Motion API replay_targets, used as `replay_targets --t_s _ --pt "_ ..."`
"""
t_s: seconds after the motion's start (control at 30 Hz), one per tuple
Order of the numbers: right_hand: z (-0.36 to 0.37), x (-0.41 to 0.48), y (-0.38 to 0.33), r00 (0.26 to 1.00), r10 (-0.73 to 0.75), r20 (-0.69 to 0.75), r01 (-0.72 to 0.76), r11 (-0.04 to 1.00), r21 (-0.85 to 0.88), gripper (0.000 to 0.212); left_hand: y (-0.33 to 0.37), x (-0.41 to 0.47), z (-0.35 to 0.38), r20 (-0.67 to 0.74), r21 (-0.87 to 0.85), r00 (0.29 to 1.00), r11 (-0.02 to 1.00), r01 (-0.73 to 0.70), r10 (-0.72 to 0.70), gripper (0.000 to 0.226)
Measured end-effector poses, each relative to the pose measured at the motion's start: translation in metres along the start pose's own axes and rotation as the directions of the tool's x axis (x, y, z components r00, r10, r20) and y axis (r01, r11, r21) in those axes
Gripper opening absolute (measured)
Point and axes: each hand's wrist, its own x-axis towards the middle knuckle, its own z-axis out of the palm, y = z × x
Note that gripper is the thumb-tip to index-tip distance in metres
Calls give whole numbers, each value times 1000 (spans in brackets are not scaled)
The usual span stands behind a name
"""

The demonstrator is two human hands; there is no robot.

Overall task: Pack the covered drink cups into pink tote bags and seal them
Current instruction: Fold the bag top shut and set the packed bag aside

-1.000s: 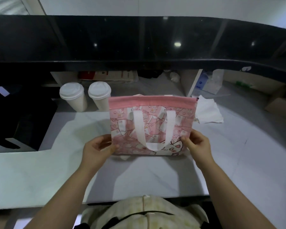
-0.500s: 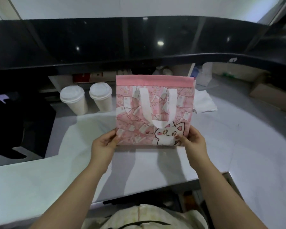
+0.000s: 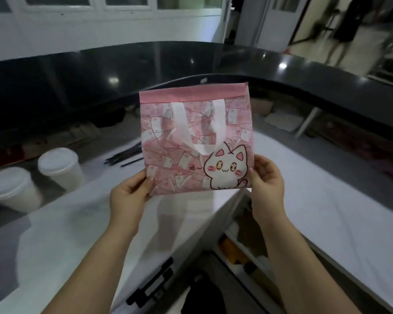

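A white desk (image 3: pixel 77 223) runs below a glossy black ledge (image 3: pixel 77 71) that crosses the upper frame. At centre a flat pink tote bag (image 3: pixel 234 125) is held in the air above the desk, mouth at the top, its white handle hanging down the front. The left grip (image 3: pixel 129 196) pinches its lower left corner and the right grip (image 3: pixel 268 180) its lower right. Two covered cups (image 3: pixel 61 166) stand at middle left, outside the bag. Packing looks unstarted: the bag needs opening, the cups loading, then sealing.
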Motion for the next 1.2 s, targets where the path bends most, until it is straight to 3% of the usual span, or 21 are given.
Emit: replay_targets --t_s 0.23,0.37,0.57,0.67,0.8,0.93,1.03,1.13,1.2 --pt "-88 -10 -70 967 -146 -208 140 989 -40 34 27 -12 105 241 -44 970 998 -33 43 26" --pt "-149 -16 -107 917 -245 -315 247 968 -34 31 48 -34 173 392 -60 913 994 -96 112 25" --pt "-246 -18 -156 840 -319 -438 330 943 -55 34 76 -92 268 512 -106 845 988 -115 153 12" --pt "-297 -21 -180 805 -366 -466 363 926 -101 33 82 -124 319 545 -104 832 993 -58 106 8" --pt "-361 -23 -209 761 -471 -446 403 882 -245 39 85 -164 382 577 -139 817 988 71 23 28" --pt "-412 -13 -236 751 -587 -303 418 777 -471 49 85 -194 438 530 -209 848 968 141 -9 10" --pt "-443 11 -258 732 -612 -298 311 691 -653 57 91 -205 478 471 -261 882 956 134 5 7" --pt "-464 44 -278 769 -539 -345 -15 523 -852 59 99 -208 515 410 -308 911 948 87 50 12" --pt "-470 64 -288 804 -471 -362 -134 449 -883 62 99 -207 538 351 -310 932 950 23 92 12"
